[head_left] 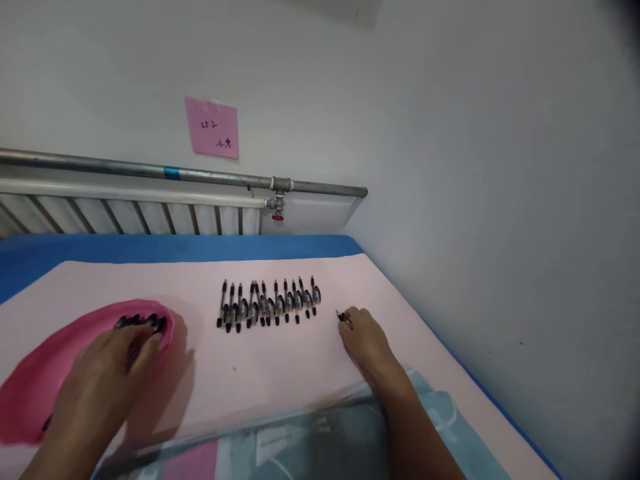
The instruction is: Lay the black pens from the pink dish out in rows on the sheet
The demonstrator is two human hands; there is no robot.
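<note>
My left hand point(107, 373) reaches into a pink basin point(55, 347) at the left, its fingers bent around black pens point(143, 323) there. How many of them it grips is hidden. To the right, my right hand point(364, 335) is closed on a pen point(341, 315) whose tip pokes out past the fingers. Between the hands, a row of black-and-clear pens point(277, 303) lies side by side on the pale pink table surface point(240, 373), tips pointing away from me. Black caps with clips lie among their lower ends.
A blue edge point(200, 247) borders the surface at the back. Behind it run a radiator point(130, 212) and a metal pipe point(225, 178) with a red valve point(277, 217). A wall stands close on the right. Patterned cloth point(300, 440) lies along the near edge.
</note>
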